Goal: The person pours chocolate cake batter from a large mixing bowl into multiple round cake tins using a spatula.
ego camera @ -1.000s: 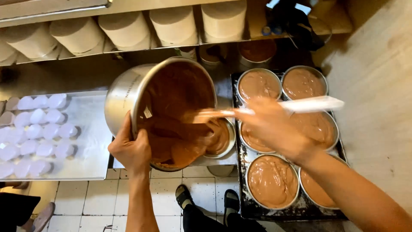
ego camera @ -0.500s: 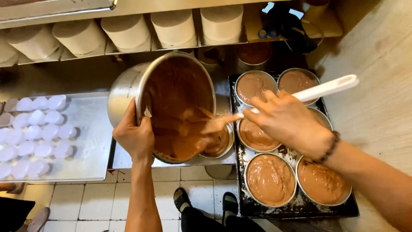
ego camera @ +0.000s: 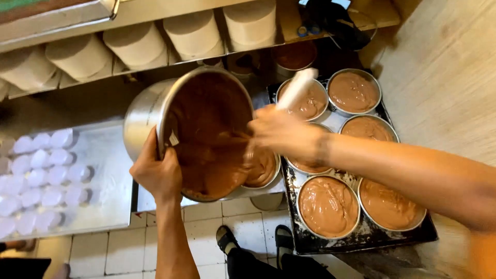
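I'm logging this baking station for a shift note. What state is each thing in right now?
Large metal bowl: tipped on its side, brown batter inside.
Left hand: gripping the bowl's rim.
Right hand: closed around a white-handled spatula, blade in the batter.
Small pan under the bowl: partly filled.
Round pans on the dark tray: filled with batter.
White cups on the metal tray: cannot tell whether filled.

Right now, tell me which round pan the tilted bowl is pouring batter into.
The pan left of the dark tray, directly under the tilted metal bowl. It sits partly hidden beneath the bowl's lip; the others sit filled on the tray.
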